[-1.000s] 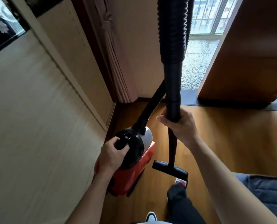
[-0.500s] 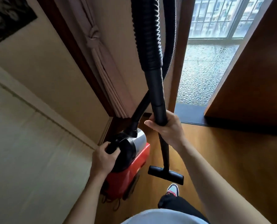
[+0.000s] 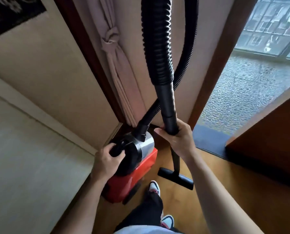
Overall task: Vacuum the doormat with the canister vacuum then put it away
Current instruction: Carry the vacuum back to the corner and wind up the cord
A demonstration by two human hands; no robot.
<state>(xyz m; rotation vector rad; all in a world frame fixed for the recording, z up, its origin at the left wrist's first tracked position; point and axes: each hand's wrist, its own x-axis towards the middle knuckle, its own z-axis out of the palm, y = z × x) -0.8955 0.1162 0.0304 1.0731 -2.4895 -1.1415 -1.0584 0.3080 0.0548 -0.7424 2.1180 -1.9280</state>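
A red and black canister vacuum point(image 3: 137, 176) hangs close to the left wall, carried by its black top handle point(image 3: 119, 147), which my left hand point(image 3: 105, 163) grips. My right hand point(image 3: 178, 137) grips the black wand point(image 3: 168, 108) upright. The wand's flat floor nozzle point(image 3: 175, 178) hovers above the wooden floor. A ribbed black hose point(image 3: 157, 39) loops up out of view and back down to the canister. No doormat is visible.
A cream wall point(image 3: 31, 149) is close on the left, with a tied-back curtain point(image 3: 118, 68) in the corner ahead. A doorway on the right opens onto a pebbled floor point(image 3: 238, 98). A brown wooden panel point(image 3: 267, 141) stands at right. My feet are on the wooden floor point(image 3: 225, 191).
The view has moved forward toward the corner and doorway. The vacuum and wand travel along with both hands, their grips unchanged. The blue-grey fabric seen at lower right a second ago has left the view.
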